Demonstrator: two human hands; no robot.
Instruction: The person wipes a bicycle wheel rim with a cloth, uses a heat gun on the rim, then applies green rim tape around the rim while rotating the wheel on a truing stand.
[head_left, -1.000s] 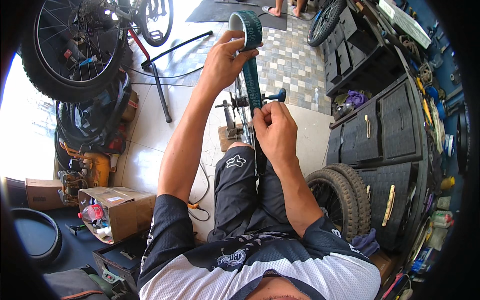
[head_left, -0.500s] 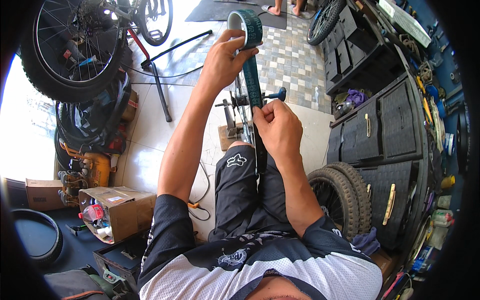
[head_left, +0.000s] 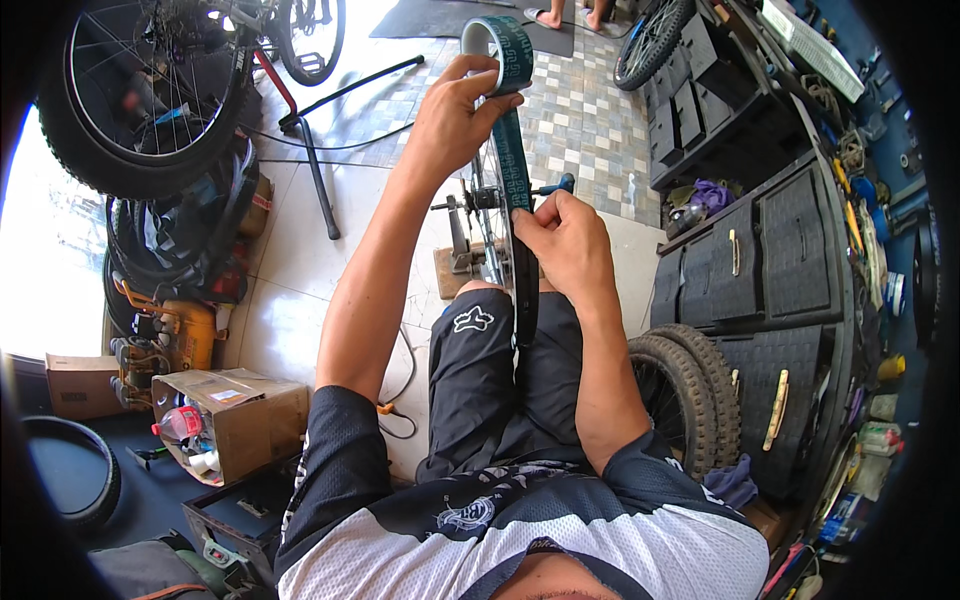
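A bicycle wheel rim (head_left: 524, 290) stands upright between my knees, seen edge-on, its hub (head_left: 487, 198) resting in a metal stand (head_left: 461, 240). My left hand (head_left: 460, 112) grips a roll of teal printed tape (head_left: 514, 55) above the far part of the rim. From the roll a strip of tape (head_left: 511, 150) runs down toward me along the rim. My right hand (head_left: 560, 240) is closed, thumb and forefinger pinching at the near end of that strip against the rim. Just beyond the right hand, a blue-ended handle (head_left: 566, 184) sticks out on the stand's right side.
A bicycle (head_left: 160, 100) hangs at the upper left beside a black repair-stand leg (head_left: 320, 185). Two knobby tyres (head_left: 700, 400) lean against dark drawers (head_left: 765, 250) at right. A cardboard box (head_left: 250, 420) and yellow compressor (head_left: 185, 335) stand at left. Another person's feet (head_left: 570, 18) show at the top.
Both hands have shifted slightly to the right with the tape roll and strip. The view has moved a little; the grips look the same.
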